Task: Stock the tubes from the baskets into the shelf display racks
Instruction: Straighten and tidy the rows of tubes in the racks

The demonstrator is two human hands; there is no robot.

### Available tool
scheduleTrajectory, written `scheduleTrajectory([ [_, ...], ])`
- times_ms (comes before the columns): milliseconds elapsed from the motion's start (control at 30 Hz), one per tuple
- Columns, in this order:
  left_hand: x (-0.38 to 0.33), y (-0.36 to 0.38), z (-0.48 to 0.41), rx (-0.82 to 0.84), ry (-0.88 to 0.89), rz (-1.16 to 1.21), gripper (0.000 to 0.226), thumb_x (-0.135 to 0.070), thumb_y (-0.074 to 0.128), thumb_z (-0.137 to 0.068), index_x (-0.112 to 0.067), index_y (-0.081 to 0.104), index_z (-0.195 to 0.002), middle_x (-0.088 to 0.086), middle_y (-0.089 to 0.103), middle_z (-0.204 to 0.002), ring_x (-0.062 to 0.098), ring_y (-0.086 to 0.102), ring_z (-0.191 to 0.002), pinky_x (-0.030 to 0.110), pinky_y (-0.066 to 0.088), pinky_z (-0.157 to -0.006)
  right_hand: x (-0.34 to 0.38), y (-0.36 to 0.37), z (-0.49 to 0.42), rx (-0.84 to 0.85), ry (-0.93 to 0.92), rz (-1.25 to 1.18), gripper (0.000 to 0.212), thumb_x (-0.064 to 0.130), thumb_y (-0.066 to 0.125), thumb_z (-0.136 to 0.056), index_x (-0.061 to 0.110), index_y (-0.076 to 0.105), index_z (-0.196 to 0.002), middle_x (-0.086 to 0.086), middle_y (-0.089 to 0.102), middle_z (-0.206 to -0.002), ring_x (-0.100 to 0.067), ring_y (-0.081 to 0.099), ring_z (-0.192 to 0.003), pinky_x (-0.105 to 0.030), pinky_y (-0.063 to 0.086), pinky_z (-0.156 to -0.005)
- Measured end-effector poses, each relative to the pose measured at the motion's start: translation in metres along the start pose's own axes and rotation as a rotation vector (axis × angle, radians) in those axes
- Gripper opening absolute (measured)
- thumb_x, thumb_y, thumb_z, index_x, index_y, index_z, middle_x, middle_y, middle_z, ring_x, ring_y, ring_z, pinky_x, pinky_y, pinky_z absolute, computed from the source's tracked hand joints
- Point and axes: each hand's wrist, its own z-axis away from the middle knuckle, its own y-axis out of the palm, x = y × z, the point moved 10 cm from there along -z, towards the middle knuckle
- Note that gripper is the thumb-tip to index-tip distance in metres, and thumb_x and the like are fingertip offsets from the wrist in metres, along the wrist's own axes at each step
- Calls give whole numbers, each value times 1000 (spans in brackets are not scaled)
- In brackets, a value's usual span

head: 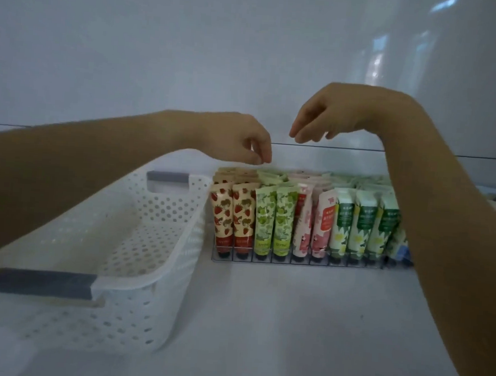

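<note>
Though both hold nothing, the loosely curled left hand (240, 140) hovers just above the upright printed plastic tubes (281, 219), nearer than the slack-fingered right hand (325, 117).

Dim, soft light; glare upper right; edges perhaps slightly blurred.
</note>
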Motion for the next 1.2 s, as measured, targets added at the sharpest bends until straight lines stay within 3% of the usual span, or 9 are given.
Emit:
scheduleTrajectory([
  [167, 16, 17, -23, 110, -169, -91, 17, -18, 58, -88, -15, 65, -104, -6, 61, -92, 12, 59, -85, 24, 43, -79, -7, 43, -9, 119, -85, 23, 8, 27, 68, -81, 34, 67, -80, 10, 68, -84, 0, 58, -72, -19, 46, -68],
  [300, 21, 32, -25, 95, -224, -112, 15, -20, 59, -87, -17, 66, -100, -9, 56, -87, 9, 53, -82, 21, 39, -75, -5, 56, -17, 98, -149, -32, 4, 28, 67, -82, 27, 70, -83, 8, 70, -82, -4, 59, -67, -20, 46, -66],
  [433, 28, 26, -13, 21, -260, -21, 7, -19, 58, -86, -26, 60, -87, -12, 59, -83, 2, 53, -73, 12, 41, -66, 0, 73, -23, 115, -161, -78, 10, 30, 71, -78, 34, 66, -70, 16, 66, -73, -6, 60, -73, -23, 47, -69],
  [533, 33, 26, -3, 1, -280, 135, 9, -14, 60, -84, -21, 61, -90, -8, 65, -84, 7, 61, -75, 22, 49, -73, 0, 75, -28, 114, -163, -51, 17, 22, 70, -78, 35, 64, -69, 14, 66, -76, -10, 61, -77, -28, 49, -74],
  [600, 33, 28, 0, -23, -283, 195, 12, -9, 60, -83, -18, 62, -89, -2, 68, -86, 15, 65, -80, 28, 52, -76, -2, 73, -27, 122, -172, -50, 16, 20, 69, -79, 34, 64, -72, 14, 65, -74, -2, 59, -69, -20, 47, -66],
  [700, 35, 28, 0, -83, -279, 186, 15, -8, 61, -82, -23, 60, -85, -4, 68, -83, 9, 63, -74, 18, 50, -69, -5, 65, -24, 99, -203, -81, 14, 18, 68, -82, 30, 63, -76, 14, 63, -73, 7, 54, -59, -9, 40, -56],
  [767, 35, 27, -1, -117, -272, 174, 17, -8, 62, -80, -24, 59, -84, -6, 67, -82, 2, 60, -69, 10, 47, -63, -2, 63, -22, 92, -229, -97, 13, 18, 67, -82, 29, 63, -77, 13, 64, -76, 6, 55, -63, -11, 41, -60],
  [1100, 20, 21, 3, -165, -178, 159, 26, -6, 64, -79, -30, 55, -78, -21, 62, -73, -16, 54, -58, -1, 38, -56, 7, 71, -16, 171, -250, -116, 14, 23, 67, -82, 36, 66, -78, 16, 67, -83, 7, 58, -71, -14, 42, -69],
  [1200, 16, 23, 3, -143, -151, 150, 25, -5, 64, -80, -29, 56, -81, -36, 59, -63, -15, 53, -54, 0, 38, -56, -3, 67, -13, 198, -212, -103, 13, 21, 69, -80, 34, 66, -81, 14, 68, -87, 1, 60, -80, -19, 46, -76],
])
